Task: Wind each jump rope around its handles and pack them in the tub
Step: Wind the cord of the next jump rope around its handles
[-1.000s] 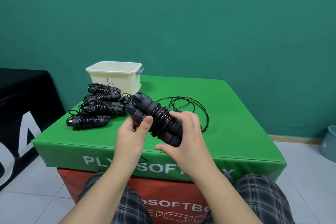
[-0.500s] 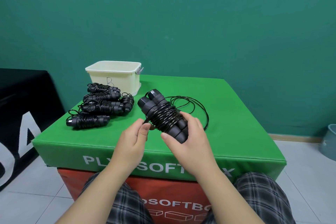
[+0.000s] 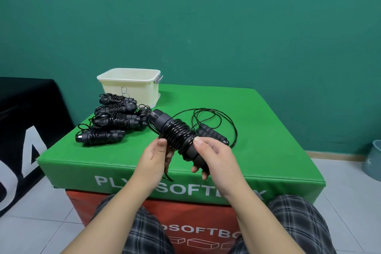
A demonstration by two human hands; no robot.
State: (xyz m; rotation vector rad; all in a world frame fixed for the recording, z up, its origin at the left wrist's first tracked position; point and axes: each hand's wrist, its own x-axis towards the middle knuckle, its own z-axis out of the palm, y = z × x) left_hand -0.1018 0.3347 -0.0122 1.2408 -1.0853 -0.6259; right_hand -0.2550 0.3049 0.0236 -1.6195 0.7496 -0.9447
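You hold a wound jump rope (image 3: 179,136) above the near middle of the green soft box (image 3: 268,130), tilted so its capped end points up toward the far left. Your right hand (image 3: 214,156) has its grip clamped around the lower ends of the handles, thumb lying on the coils. Your left hand (image 3: 153,156) pinches the coils from the left, grip closed on the cord, and a short loose tail of cord (image 3: 168,176) hangs below your fingers over the near edge.

Just behind the rope you hold, an unwound rope (image 3: 214,128) lies toward the middle of the box, its handles side by side and its thin cord spread in loose loops. Near the left edge lies a cluster of wound ropes (image 3: 111,121), four or five bundles touching one another. Behind them, at the far left corner, stands the cream tub (image 3: 132,86) with a letter B marked on its near wall; you cannot see inside it.
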